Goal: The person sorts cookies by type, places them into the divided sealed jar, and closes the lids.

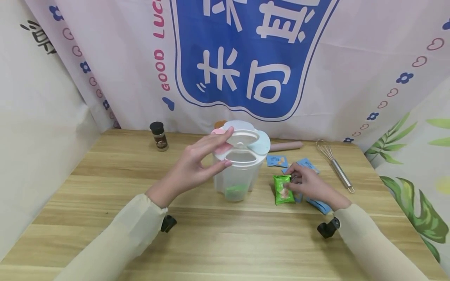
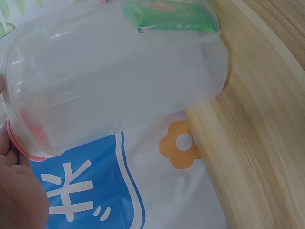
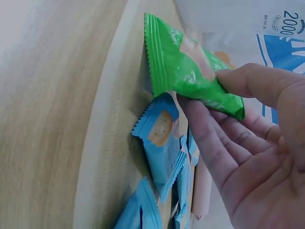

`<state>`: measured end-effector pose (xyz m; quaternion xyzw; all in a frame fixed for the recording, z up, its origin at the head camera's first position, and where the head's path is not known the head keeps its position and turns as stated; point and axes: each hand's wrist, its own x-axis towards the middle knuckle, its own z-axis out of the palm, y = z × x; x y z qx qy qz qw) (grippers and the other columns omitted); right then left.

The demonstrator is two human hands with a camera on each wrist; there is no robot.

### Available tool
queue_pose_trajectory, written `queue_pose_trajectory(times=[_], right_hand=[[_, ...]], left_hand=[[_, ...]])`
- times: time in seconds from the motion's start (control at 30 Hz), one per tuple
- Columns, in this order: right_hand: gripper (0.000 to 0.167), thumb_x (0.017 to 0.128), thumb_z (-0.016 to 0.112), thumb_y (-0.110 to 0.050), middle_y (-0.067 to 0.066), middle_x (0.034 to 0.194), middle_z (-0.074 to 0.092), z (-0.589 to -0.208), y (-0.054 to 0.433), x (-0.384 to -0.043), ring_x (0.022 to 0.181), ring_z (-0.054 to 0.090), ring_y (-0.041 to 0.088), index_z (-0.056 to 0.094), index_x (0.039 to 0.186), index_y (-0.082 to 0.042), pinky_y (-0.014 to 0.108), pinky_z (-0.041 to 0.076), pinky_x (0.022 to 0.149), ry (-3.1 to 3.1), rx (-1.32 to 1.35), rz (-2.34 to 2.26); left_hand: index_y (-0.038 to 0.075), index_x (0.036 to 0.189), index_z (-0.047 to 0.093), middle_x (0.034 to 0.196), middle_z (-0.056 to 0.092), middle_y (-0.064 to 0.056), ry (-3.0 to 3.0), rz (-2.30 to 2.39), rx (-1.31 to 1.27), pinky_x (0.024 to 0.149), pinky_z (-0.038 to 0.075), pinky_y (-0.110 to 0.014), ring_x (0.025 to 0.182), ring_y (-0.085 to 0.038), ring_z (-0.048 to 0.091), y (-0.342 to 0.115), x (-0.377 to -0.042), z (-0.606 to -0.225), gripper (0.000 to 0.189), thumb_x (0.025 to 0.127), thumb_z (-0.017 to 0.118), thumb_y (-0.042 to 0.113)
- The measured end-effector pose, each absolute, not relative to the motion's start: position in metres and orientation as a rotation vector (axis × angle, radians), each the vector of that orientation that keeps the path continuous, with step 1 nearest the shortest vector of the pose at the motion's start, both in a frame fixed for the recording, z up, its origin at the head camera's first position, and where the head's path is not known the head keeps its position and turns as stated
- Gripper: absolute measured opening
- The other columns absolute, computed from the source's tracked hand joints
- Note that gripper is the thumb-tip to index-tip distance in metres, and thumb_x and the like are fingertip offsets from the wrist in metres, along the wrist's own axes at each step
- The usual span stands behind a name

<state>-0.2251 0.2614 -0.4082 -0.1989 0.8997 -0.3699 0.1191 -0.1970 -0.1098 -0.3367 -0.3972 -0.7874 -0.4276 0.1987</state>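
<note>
A tall clear plastic storage container (image 1: 242, 177) stands on the table, its multi-lobed lid (image 1: 264, 142) coloured in pastels. One front lid section is raised over an opening. My left hand (image 1: 197, 160) grips the lid from the left, thumb at the front rim and fingers by the raised flap; the left wrist view shows only part of that hand (image 2: 21, 191). Inside, at the bottom, lies a green wrapped packet (image 2: 176, 18). To the right, my right hand (image 1: 309, 183) pinches another green snack packet (image 3: 190, 67) between thumb and fingers, just above several blue snack packets (image 3: 162, 143).
Behind the blue packets lies a pinkish rolling pin (image 1: 286, 146). A metal whisk (image 1: 335, 166) is at the far right. Toward the back left stands a black-capped seasoning jar (image 1: 159, 136). A printed cloth (image 1: 133, 70) hangs along the table's back edge.
</note>
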Motion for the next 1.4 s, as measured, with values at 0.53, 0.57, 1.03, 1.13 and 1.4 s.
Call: queue_pose_trajectory(times=[0.53,0.57,1.03,1.13,1.4], right_hand=[[0.032,0.102,0.065,-0.005,0.022,0.114,0.066,-0.388,0.257,-0.215,0.091,0.07,0.005,0.05,0.127,0.008,0.03,0.066,0.079,2.567,-0.487,-1.446],[0.032,0.102,0.064,-0.005,0.018,0.112,0.067,-0.385,0.255,-0.214,0.091,0.07,0.003,0.049,0.127,0.008,0.03,0.066,0.079,2.579,-0.478,-1.473],[0.017,0.106,0.059,-0.009,-0.008,0.108,0.068,-0.336,0.229,-0.192,0.091,0.067,0.003,0.055,0.122,-0.014,0.016,0.062,0.074,2.54,-0.55,-1.979],[0.019,0.105,0.059,-0.002,-0.006,0.106,0.07,-0.329,0.223,-0.189,0.088,0.068,0.003,0.057,0.119,-0.014,0.015,0.062,0.073,2.405,-0.607,-2.158],[0.026,0.1,0.061,0.008,0.0,0.109,0.073,-0.307,0.198,-0.18,0.093,0.071,0.009,0.061,0.118,-0.011,0.02,0.064,0.08,2.357,-0.756,-2.317]], left_hand=[[0.009,0.153,0.054,0.16,0.053,-0.006,-2.229,-1.189,-1.097,0.134,0.027,-0.039,0.149,-0.025,0.051,-0.112,-0.195,-0.336,0.068,0.091,0.082,0.011],[0.009,0.153,0.053,0.16,0.053,-0.005,-2.227,-1.19,-1.099,0.134,0.027,-0.039,0.149,-0.025,0.051,-0.112,-0.195,-0.336,0.068,0.091,0.082,0.012],[0.008,0.154,0.052,0.161,0.051,-0.006,-2.231,-1.171,-1.107,0.133,0.028,-0.041,0.15,-0.026,0.051,-0.112,-0.195,-0.337,0.068,0.092,0.081,0.012],[0.007,0.153,0.052,0.161,0.051,-0.007,-2.22,-1.166,-1.114,0.133,0.028,-0.043,0.15,-0.026,0.051,-0.111,-0.196,-0.336,0.068,0.092,0.081,0.011],[0.008,0.155,0.051,0.162,0.05,-0.006,-2.245,-1.15,-1.115,0.133,0.028,-0.043,0.15,-0.025,0.05,-0.112,-0.194,-0.333,0.071,0.091,0.082,0.012]])
